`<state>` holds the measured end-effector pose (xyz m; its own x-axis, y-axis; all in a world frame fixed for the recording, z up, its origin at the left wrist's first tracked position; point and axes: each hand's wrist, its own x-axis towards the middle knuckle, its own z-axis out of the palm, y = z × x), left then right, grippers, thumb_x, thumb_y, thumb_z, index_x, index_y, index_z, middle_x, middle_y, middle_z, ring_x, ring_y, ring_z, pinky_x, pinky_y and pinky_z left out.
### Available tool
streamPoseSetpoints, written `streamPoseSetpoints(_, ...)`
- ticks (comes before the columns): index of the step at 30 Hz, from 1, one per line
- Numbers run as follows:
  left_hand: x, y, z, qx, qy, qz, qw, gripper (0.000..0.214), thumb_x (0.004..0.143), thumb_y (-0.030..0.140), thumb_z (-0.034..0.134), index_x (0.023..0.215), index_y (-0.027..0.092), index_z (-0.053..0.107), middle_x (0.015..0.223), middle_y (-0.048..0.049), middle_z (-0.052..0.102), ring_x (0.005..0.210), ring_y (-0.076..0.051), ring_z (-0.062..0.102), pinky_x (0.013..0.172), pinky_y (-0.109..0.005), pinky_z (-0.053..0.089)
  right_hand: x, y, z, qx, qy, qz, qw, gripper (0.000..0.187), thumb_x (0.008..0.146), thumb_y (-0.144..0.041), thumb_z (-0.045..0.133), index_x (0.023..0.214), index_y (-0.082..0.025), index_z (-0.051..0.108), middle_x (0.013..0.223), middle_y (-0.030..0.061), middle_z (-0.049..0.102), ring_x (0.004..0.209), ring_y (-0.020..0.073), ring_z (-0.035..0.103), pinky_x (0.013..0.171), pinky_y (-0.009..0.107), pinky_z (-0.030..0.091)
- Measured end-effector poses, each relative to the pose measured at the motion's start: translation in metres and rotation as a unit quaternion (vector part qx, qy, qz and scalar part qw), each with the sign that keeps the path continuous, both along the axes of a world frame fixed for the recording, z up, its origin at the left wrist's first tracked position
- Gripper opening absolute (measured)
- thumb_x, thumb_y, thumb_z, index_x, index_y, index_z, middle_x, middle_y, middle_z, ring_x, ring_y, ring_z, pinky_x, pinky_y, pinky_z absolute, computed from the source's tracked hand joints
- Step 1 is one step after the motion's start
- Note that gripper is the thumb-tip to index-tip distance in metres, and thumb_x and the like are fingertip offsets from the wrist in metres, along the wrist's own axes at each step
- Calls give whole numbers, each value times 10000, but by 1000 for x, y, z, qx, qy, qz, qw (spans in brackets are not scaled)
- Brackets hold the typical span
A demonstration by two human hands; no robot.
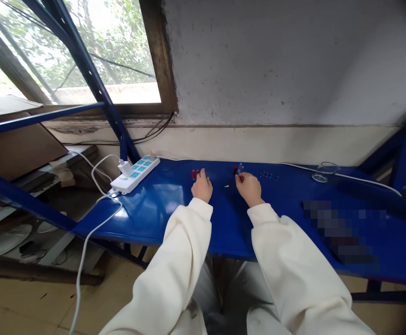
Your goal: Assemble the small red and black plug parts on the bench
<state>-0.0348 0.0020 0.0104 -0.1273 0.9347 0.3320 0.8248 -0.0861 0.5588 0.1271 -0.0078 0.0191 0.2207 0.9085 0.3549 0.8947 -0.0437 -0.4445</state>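
My left hand [202, 187] is over the blue table, its index finger stretched out and its thumb apart. Just left of its fingertips are two small red cylinders, one standing clear of the hand [193, 175] and one partly behind the fingers. My right hand [249, 188] is closed, thumb and fingertips pinched together; what lies between them is too small to make out. Right at those fingertips are a small red and dark piece [235, 169] and small clear tubes [240, 167]. A tiny white cone-shaped piece [226, 186] lies on the table between my hands.
Several tiny clear pieces [266, 174] lie right of my right hand. Farther right are a clear round lid [319, 178] and a white cable [363, 180]. A white power strip [136, 174] with cords sits at the left. A wall [259, 144] borders the table's back.
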Motion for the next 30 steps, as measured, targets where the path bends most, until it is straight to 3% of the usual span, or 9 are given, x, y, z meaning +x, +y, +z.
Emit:
streamPoseSetpoints(6, -1, 0, 0, 16, -44, -15, 999, 267, 839, 199, 374, 1082, 210, 485, 1007, -107, 587, 850, -207, 596, 716, -293, 422, -9, -9, -2, 29, 7, 40, 999, 302, 847, -350, 349, 798, -181, 594, 802, 70, 627, 678, 160, 566, 527, 234, 327)
streamPoseSetpoints(9, 2, 0, 0, 65, -131, -67, 987, 194, 810, 180, 433, 981, 207, 520, 849, -57, 606, 797, -166, 591, 709, -258, 423, -11, -9, -2, 32, 23, 57, 998, 316, 851, -380, 343, 764, -186, 577, 782, 64, 623, 665, 158, 559, 534, 232, 324)
streamPoseSetpoints(12, 10, -3, 0, 71, -254, -156, 952, 165, 783, 202, 480, 944, 200, 517, 719, -2, 576, 606, -100, 564, 601, -205, 428, -12, -7, -4, 20, 68, 54, 996, 393, 863, -451, 281, 763, -187, 555, 726, 66, 614, 664, 170, 560, 554, 236, 332)
streamPoseSetpoints(15, 18, -6, 0, 15, -375, -230, 898, 201, 764, 265, 510, 950, 189, 493, 693, 30, 559, 396, -37, 455, 435, -174, 378, -11, -1, -9, -2, 146, 67, 987, 495, 865, -520, 185, 737, -190, 530, 695, 60, 608, 650, 168, 556, 581, 240, 352)
streamPoseSetpoints(18, 22, -9, 1, -16, -457, -260, 851, 259, 731, 314, 557, 934, 173, 480, 674, 37, 560, 333, -18, 415, 374, -170, 337, -11, 2, -13, 10, 213, 103, 972, 548, 850, -565, 147, 654, -191, 496, 642, 44, 586, 620, 152, 539, 593, 237, 368)
streamPoseSetpoints(21, 21, -12, 3, -33, -491, -273, 827, 316, 714, 348, 582, 948, 165, 473, 679, 27, 578, 333, -23, 440, 352, -162, 312, -12, 2, -13, 36, 251, 119, 960, 561, 822, -614, 165, 636, -187, 478, 596, 29, 550, 585, 138, 508, 568, 231, 374)
streamPoseSetpoints(26, 17, -16, 6, -51, -494, -274, 824, 447, 712, 379, 591, 1083, 170, 456, 851, -45, 628, 382, -36, 508, 332, -158, 284, -15, -5, -6, 83, 267, 138, 950, 517, 825, -599, 210, 624, -187, 450, 562, -1, 493, 555, 114, 459, 556, 219, 366)
streamPoseSetpoints(30, 18, -16, 5, -45, -479, -258, 838, 350, 730, 397, 567, 954, 133, 519, 792, -49, 629, 356, -39, 498, 337, -165, 305, -16, -8, -6, 104, 249, 155, 950, 461, 832, -558, 277, 602, -187, 423, 537, -27, 434, 537, 97, 414, 548, 209, 342)
